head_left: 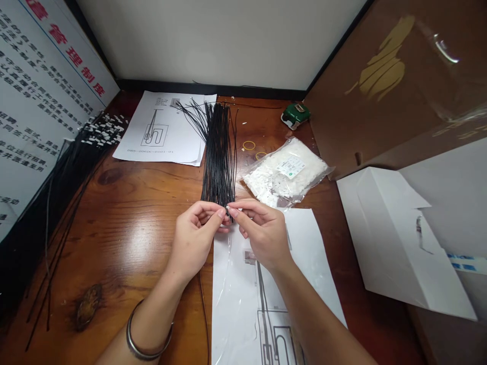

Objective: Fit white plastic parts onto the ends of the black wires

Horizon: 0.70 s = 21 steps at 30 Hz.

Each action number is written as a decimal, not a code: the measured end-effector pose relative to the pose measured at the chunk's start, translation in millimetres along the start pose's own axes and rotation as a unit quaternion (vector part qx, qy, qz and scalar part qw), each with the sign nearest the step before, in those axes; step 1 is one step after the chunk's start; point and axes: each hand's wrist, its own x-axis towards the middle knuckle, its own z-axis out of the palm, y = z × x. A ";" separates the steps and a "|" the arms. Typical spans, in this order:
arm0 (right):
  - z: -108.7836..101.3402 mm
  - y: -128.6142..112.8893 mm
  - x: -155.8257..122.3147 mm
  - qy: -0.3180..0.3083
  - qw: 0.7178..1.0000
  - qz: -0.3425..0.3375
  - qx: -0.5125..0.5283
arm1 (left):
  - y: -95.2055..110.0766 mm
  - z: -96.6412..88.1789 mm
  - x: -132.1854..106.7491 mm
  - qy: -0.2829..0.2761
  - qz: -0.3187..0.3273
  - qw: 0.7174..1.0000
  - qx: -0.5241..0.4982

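- With the left hand [192, 243], pinching a black wire [227, 213] between thumb and forefinger, largely covering it with the fingertips.
- With the right hand [266, 235], pinching a small white piece [228, 207], too small to identify, right beside the left fingertips.
- For the bundle of black wires [218, 157]: laid lengthwise from near the far edge of the wooden desk [144, 218] to the fingertips, overlapping the right side of a printed diagram sheet [163, 129].
- Under both hands: a second diagram sheet [308, 268], extending toward the near edge.
- Right of the bundle: a clear bag of white pieces [287, 170], labelled on top, just beside yellow rubber bands [249, 149].
- At the far right corner: a green tape measure [295, 116].
- Along the left edge: black wires with white connectors [104, 129], massed together.
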 end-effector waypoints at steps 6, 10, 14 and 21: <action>1.1 0.8 -0.8 0.015 0.999 0.027 0.025 | -0.6 0.2 0.2 0.003 0.002 1.000 -0.006; 1.3 -0.1 -0.9 0.009 0.999 0.025 0.027 | -0.6 1.4 0.2 0.007 -0.002 1.000 -0.002; 1.9 -0.6 -1.1 0.014 0.999 0.027 0.034 | -0.1 3.1 -0.5 0.029 -0.006 1.000 0.000; 2.2 0.6 -0.2 0.013 0.999 0.032 0.021 | -0.5 3.6 -0.2 0.037 -0.008 0.999 -0.002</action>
